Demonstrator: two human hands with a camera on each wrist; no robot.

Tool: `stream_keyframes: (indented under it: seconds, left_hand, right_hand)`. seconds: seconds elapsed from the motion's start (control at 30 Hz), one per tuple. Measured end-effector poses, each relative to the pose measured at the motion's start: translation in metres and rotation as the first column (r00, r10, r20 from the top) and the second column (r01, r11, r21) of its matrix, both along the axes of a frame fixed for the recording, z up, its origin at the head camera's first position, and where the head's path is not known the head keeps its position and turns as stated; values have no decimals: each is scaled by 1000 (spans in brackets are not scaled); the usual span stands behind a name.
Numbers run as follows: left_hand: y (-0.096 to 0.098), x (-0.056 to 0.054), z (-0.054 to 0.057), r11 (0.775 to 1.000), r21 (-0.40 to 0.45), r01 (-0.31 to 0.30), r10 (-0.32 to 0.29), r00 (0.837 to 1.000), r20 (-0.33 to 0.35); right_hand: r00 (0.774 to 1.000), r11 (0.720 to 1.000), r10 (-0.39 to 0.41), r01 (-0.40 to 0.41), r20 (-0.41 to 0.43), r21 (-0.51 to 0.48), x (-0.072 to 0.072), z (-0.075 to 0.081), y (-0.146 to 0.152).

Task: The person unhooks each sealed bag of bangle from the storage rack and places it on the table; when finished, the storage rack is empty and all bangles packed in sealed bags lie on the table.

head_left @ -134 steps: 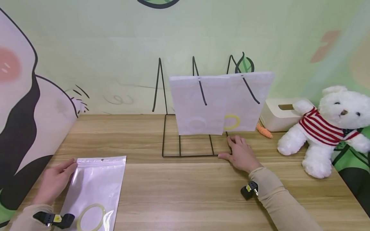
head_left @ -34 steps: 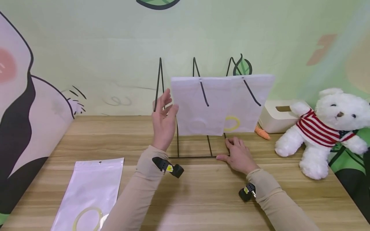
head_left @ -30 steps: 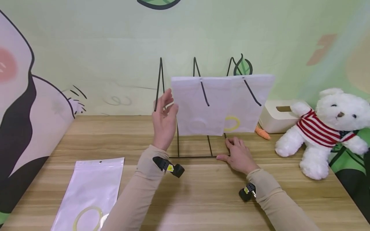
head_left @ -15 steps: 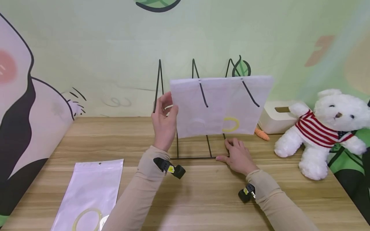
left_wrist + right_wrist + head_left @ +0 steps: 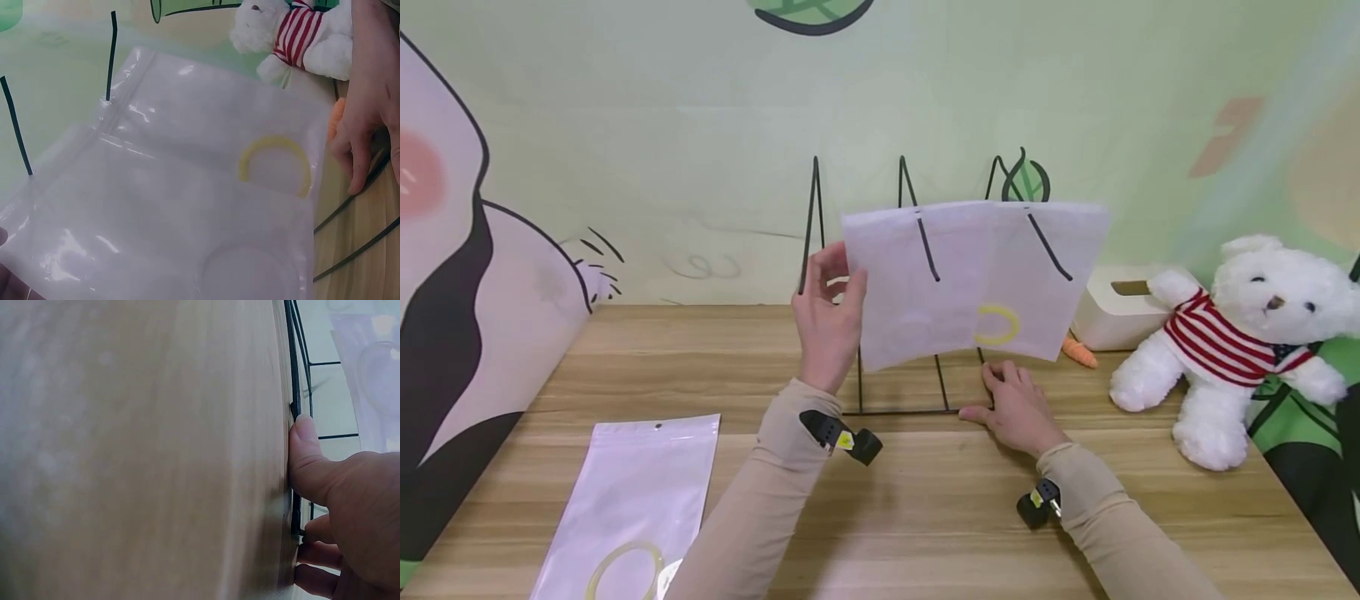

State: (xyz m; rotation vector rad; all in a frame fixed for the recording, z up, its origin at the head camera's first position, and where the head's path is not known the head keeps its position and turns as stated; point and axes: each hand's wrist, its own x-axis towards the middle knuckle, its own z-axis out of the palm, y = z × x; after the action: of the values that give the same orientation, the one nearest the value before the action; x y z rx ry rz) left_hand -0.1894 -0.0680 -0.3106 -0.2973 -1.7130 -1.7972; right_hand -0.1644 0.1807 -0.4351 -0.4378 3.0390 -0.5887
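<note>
A black wire display rack stands on the wooden table, with several slanted hooks. Two white zip bags hang on it: the left bag on the middle hook, and the right bag on the right hook, with a yellow ring showing through. My left hand pinches the left bag by its left edge; that bag swings forward and overlaps its neighbour. Down at the rack's front right corner, my right hand grips the base wire, thumb on the front bar and the other fingers at the side.
Another white zip bag with a pale ring inside lies flat at the front left, partly behind the left sleeve. Right of the rack are a white tissue box, an orange toy carrot and a white teddy bear in a striped shirt.
My left hand left the flat bag and reached the hanging left bag's edge. Over the last second its fingers closed and that bag's lower edge swung forward. My right hand stayed on the rack.
</note>
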Motion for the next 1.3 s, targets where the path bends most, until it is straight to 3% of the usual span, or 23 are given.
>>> stream_keyframes:
  seconds: [0.23,0.53,0.9,1.3]
  left_hand:
    - [-2,1,1,997,-58,-57,60,997,48]
    - [-3,0,5,992,-106,-66,70,997,40]
    - [-3,4,5,1000,-8,15,-14,996,83]
    - [-1,8,6,998,60,13,-15,999,37]
  right_hand:
    - [1000,1000,-2,2,14,-14,0,-2,0]
    - [1000,1000,2,-2,4,-13,-1,-3,1]
    - [1000,1000,-3,3,-9,-12,-1,-5,1]
    - [1000,1000,-1,1,-11,-5,-1,-5,1]
